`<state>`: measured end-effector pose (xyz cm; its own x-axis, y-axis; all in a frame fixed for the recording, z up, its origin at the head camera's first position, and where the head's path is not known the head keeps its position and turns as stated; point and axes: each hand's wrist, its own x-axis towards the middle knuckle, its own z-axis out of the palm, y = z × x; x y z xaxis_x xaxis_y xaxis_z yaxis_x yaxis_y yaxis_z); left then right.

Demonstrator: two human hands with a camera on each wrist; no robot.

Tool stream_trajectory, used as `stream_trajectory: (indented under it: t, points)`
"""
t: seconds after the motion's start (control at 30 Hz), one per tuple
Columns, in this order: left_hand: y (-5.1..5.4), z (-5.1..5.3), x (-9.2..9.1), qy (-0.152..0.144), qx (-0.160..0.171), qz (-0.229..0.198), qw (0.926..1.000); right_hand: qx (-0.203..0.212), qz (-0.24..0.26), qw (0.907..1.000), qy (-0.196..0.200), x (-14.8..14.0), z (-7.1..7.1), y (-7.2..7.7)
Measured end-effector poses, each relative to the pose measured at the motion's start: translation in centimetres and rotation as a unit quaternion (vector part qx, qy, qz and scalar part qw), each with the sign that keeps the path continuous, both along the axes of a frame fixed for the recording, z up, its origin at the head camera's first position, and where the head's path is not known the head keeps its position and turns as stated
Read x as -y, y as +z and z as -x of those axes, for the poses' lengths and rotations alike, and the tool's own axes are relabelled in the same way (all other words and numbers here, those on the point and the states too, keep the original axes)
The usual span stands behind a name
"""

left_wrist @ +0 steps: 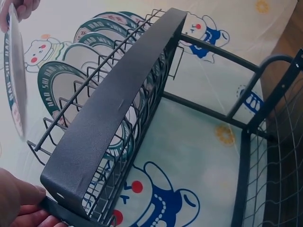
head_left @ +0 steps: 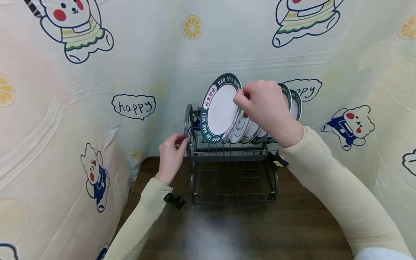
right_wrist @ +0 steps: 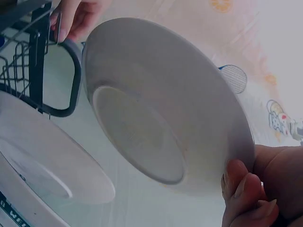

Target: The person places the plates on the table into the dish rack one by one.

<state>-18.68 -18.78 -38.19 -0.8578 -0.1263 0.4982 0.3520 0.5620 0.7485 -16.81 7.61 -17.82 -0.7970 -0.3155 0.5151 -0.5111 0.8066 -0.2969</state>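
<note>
My right hand (head_left: 265, 107) pinches the rim of a white plate (head_left: 222, 110) that has a dark green lettered border. The right wrist view shows the pale underside of this plate (right_wrist: 199, 104), with my fingers (right_wrist: 244, 189) curled at its edge. In the left wrist view, a gap separates the held plate (left_wrist: 17, 75) from the plates in the rack. My left hand (head_left: 172, 157) grips the left end of a dark metal dish rack (head_left: 227, 158). Several green-rimmed plates (head_left: 295, 104) stand upright in its upper tier, partly hidden by my right hand and the held plate.
The lower wire tier (head_left: 227, 184) of the rack sits above a dark wooden tabletop (head_left: 227, 231). A pale cloth (head_left: 169, 65) with cartoon bears and orange slices hangs behind and to the sides. Black straps (head_left: 174, 200) are on both wrists.
</note>
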Motion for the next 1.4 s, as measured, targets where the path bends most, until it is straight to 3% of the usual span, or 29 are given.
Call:
stream_trajectory:
  t: [0.3,0.5,1.07,1.4]
  points:
    - [0.2,0.0,0.0,-0.001,-0.002,0.012,0.9999,-0.071,-0.062,0.9944,-0.047,2.4,1.3,-0.7]
    - [0.2,-0.1,0.0,0.0,-0.009,0.019,0.9998,-0.093,-0.146,0.9801,-0.097,3.9,2.0,-1.6]
    - [0.1,0.1,0.1,-0.004,-0.005,0.015,0.9999,-0.069,-0.238,0.962,-0.114,6.2,2.4,-3.1]
    - [0.1,0.0,0.1,-0.004,-0.004,0.014,0.9999,-0.03,-0.271,0.9545,-0.122,7.2,2.7,-3.8]
